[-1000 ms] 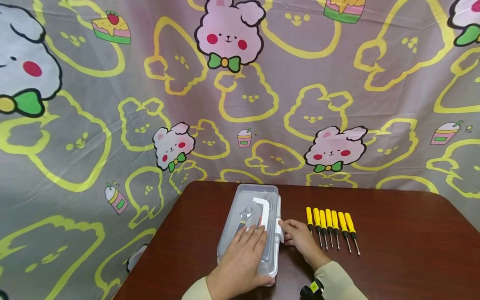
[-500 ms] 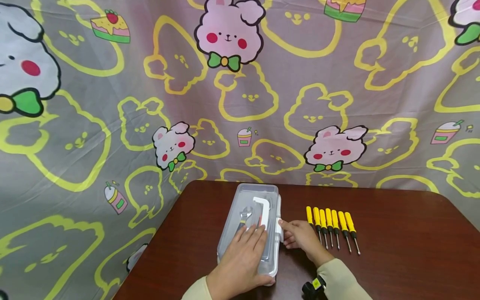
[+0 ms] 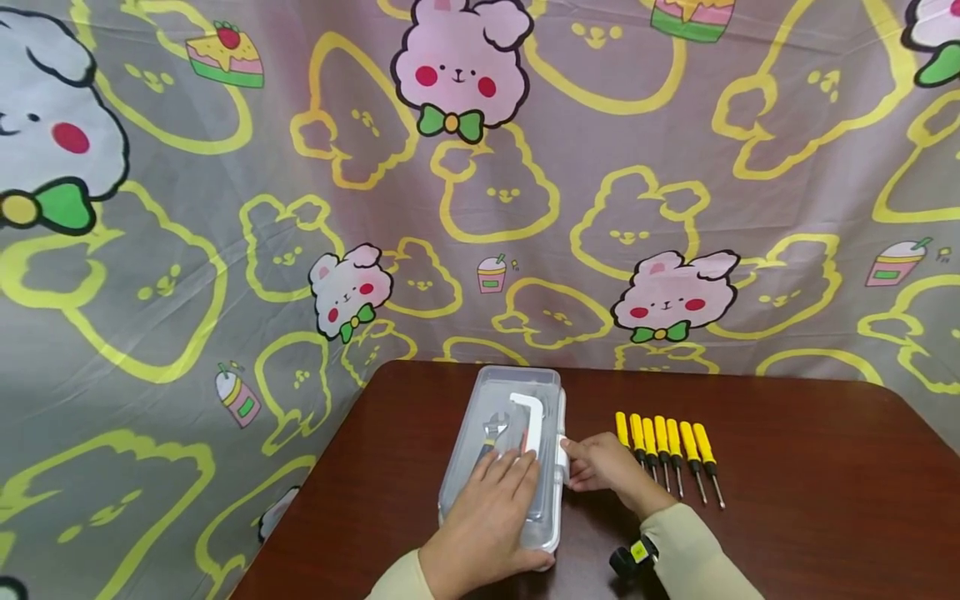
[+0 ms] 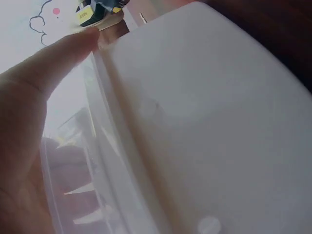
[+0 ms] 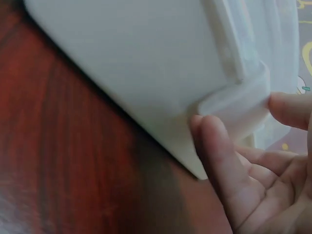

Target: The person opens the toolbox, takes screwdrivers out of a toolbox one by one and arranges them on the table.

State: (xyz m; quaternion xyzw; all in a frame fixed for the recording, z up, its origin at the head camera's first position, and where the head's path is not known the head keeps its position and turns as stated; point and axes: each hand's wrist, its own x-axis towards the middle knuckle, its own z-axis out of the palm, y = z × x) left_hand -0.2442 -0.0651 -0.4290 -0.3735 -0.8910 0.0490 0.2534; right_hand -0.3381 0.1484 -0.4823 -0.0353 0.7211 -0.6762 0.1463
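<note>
A white plastic toolbox (image 3: 542, 527) with a clear lid (image 3: 517, 380) lies lengthwise on the table. Through the lid show an adjustable wrench (image 3: 493, 427), a white hooked piece (image 3: 534, 417) and a bit of something red. My left hand (image 3: 487, 517) rests on the lid with fingers extended, covering part of the contents, its thumb at the box's near end. At the box's right side, my right hand (image 3: 606, 468) pinches the white latch (image 5: 239, 105); in the right wrist view the thumb is on its top edge and fingertips (image 5: 210, 127) are at its lower edge.
Several screwdrivers (image 3: 667, 442) with yellow handles lie in a row right of the box, partly behind my right hand. The dark wooden table (image 3: 817, 492) meets a patterned cloth curtain (image 3: 555, 200) at the back and left. A black wrist camera (image 3: 630, 560) hangs under the right wrist.
The right wrist has shifted slightly to the right while its fingers stay at the latch. The left hand stays in place on the lid. The head view has moved a little.
</note>
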